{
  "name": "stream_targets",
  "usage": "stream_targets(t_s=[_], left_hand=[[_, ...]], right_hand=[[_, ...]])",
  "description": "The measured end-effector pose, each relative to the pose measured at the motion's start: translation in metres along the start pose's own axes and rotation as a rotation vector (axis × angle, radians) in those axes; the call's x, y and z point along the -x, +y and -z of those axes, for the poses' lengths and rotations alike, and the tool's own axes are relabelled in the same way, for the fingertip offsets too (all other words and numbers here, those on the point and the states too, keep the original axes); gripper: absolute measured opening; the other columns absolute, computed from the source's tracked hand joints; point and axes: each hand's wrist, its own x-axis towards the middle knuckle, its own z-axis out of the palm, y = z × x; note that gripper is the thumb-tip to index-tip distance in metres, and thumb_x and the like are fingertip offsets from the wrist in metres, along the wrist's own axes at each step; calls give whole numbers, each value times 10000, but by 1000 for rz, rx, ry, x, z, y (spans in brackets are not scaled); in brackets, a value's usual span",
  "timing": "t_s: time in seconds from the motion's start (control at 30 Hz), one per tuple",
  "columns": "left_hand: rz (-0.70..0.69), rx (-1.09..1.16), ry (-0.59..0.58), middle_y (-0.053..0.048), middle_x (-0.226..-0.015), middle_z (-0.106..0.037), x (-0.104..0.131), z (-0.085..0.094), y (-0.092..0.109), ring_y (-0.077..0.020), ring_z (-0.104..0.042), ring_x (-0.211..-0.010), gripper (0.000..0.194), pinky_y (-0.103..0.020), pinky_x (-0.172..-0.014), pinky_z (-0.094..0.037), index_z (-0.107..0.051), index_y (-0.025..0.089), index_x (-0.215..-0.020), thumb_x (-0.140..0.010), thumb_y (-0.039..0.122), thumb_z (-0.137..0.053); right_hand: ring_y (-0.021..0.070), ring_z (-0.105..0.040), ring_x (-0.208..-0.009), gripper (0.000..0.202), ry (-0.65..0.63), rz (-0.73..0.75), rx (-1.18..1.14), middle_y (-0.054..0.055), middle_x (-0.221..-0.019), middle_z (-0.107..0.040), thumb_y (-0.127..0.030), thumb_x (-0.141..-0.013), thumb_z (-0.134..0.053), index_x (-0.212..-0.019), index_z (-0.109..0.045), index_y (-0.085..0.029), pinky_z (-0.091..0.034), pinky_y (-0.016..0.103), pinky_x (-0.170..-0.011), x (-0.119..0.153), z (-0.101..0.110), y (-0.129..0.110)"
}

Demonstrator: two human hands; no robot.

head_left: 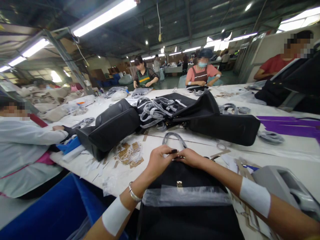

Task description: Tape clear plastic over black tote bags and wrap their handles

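A black handbag (pixel 185 220) stands in front of me, with a gold clasp and a strip of clear plastic wrap (pixel 187 196) across its front. Its plastic-wrapped handle (pixel 172 135) arches up beyond my fingers. My left hand (pixel 161 159) is closed, pinching at the bag's top edge. Close against it, my right hand (pixel 191 158) also pinches there, fingertips nearly meeting the left ones. Exactly which part of the top edge lies between the fingers is hidden.
Black bags (pixel 117 125) and wrapped straps (pixel 157 110) are heaped ahead on the white table (pixel 250 163). Cardboard tags (pixel 130 153) lie left; a grey tape dispenser (pixel 280 186) stands right. Below left is a blue bin (pixel 57 210). Several co-workers sit or stand around the table.
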Motion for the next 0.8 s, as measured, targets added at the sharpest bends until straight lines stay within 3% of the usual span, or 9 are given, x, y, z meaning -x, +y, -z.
stream_targets(t_s=[0.13, 0.2, 0.3, 0.47, 0.67, 0.8], left_hand=[[103, 20, -172, -1, -962, -769, 50, -11, 5, -173, -706, -882, 167, -237, -849, -509, -777, 254, -977, -861, 316, -674], [144, 11, -239, 7, -1011, -765, 70, -16, 4, -179, -713, -918, 186, -239, -877, -515, -769, 261, -1019, -871, 289, -659], [154, -13, -309, 17, -1042, -758, 86, -20, 0, -177, -714, -937, 214, -239, -888, -520, -754, 271, -1061, -879, 258, -644], [111, -29, -331, 25, -1067, -751, 94, -22, 0, -158, -699, -978, 232, -230, -920, -508, -741, 271, -1075, -880, 211, -631], [50, -34, -396, 4, -1044, -754, 93, -12, 1, -163, -698, -964, 201, -255, -910, -515, -738, 245, -1052, -885, 228, -628], [26, -43, -470, -1, -1023, -758, 88, -4, 1, -163, -701, -953, 191, -247, -889, -511, -740, 233, -1040, -911, 243, -599]], right_hand=[[251, -634, -1016, 324, 51, 90, 41, 45, -1100, -723, -194, -848, -530, -1087, -730, -279, -419, 306, -877, 33, -1, -16], [247, -632, -1037, 313, 44, 127, 70, 55, -1124, -713, -249, -903, -491, -1114, -720, -271, -416, 307, -896, 53, -2, -28], [262, -654, -967, 265, -81, 87, 82, 63, -1039, -733, -306, -901, -531, -1049, -748, -274, -437, 315, -831, 79, -4, -44], [297, -658, -938, 229, -127, -87, 164, 90, -993, -738, -332, -863, -609, -1027, -752, -265, -444, 348, -805, 114, -11, -59], [236, -633, -936, 224, -76, -9, 212, 72, -983, -705, -210, -906, -544, -1051, -715, -221, -445, 319, -803, 139, -26, -69], [210, -618, -882, 217, -45, 41, 224, 59, -936, -691, -214, -942, -500, -1000, -708, -213, -433, 303, -755, 146, -40, -70]])
